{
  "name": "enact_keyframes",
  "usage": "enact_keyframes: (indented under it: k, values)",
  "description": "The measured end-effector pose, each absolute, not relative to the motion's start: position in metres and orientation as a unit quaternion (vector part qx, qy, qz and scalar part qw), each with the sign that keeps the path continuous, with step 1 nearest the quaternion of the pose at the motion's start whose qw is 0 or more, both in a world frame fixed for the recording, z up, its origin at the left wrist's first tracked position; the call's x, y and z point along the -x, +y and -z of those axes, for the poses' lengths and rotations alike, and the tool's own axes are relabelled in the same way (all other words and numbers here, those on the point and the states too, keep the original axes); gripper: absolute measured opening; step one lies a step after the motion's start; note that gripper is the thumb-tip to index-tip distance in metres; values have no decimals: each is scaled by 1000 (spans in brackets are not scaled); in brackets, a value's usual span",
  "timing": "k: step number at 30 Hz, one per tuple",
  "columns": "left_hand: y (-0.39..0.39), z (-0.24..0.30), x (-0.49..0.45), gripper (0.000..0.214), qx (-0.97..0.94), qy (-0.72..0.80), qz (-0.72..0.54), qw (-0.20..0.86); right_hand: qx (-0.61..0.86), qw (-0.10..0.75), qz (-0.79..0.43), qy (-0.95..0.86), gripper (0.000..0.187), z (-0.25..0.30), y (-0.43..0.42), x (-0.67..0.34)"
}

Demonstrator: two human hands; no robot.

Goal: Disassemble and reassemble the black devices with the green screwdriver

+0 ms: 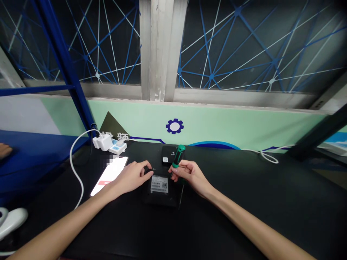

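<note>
My right hand (189,176) grips a screwdriver (178,156) with a green and black handle, its shaft pointing down toward a flat black device (159,196). The device has a printed white label and lies on the black tabletop (244,202). My left hand (131,177) rests at the device's top left, its fingertips closed on a dark part of the device's edge. A thin dark rod (181,196) lies along the device's right side. Behind it sits a second black box (167,155).
A lit smartphone (108,176) lies left of my left hand. Behind it are a white charger (102,142) and a white power strip (118,146), with white cables nearby. Another person's hand (4,150) shows on a blue surface at far left. A white object (11,222) sits at lower left.
</note>
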State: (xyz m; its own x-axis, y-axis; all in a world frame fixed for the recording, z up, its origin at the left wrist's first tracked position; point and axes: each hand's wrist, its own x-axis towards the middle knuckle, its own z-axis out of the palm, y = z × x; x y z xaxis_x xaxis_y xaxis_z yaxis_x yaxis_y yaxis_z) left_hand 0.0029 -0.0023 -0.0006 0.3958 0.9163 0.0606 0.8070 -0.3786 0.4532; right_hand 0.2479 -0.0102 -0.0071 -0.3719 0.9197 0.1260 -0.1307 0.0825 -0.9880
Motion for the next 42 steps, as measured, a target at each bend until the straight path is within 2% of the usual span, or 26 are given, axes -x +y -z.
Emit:
enact_keyframes:
  k: [14,25,32,42]
  values:
    - [-2,1,-2,31,-813,529,-150,188,327,481,-581,-570,29,8,-6,-254]
    - [-3,-2,-4,30,-812,536,-142,181,355,456,-548,-604,36,8,-10,-248]
    - [-3,1,-3,32,-814,532,-151,177,377,471,-532,-594,41,12,-9,-243]
    - [-1,2,-2,30,-818,526,-154,175,368,449,-538,-611,35,12,-7,-248]
